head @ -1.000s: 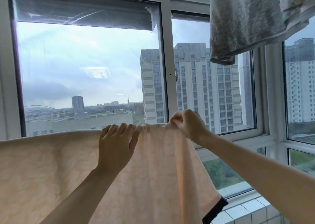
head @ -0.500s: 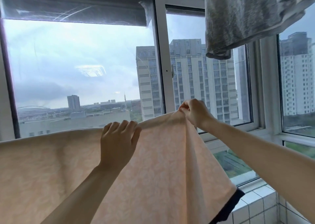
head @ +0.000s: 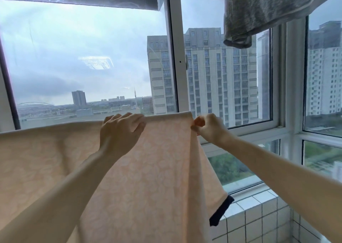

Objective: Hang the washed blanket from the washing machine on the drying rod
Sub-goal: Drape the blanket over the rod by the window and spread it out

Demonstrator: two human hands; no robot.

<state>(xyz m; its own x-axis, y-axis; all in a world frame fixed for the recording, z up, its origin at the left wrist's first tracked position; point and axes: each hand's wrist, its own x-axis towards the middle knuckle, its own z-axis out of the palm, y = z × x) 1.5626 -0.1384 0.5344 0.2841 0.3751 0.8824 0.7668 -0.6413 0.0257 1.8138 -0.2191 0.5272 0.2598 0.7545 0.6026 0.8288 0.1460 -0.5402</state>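
Note:
A peach-coloured blanket [head: 148, 178] with a pale floral pattern and a dark trim at its lower right corner hangs in front of me, its top edge stretched roughly level. My left hand [head: 120, 133] grips that top edge, fingers curled over it. My right hand [head: 209, 127] pinches the blanket's upper right corner between thumb and fingers. The rod under the blanket is hidden by the cloth.
A grey cloth [head: 262, 11] hangs overhead at the upper right. Behind the blanket is a large window with a white frame [head: 173, 58]. A white tiled ledge [head: 255, 211] runs below the window at the lower right.
My right hand has moved right and pulled the corner outward, so the top edge between my hands is now taut and flat. The view has tilted up slightly.

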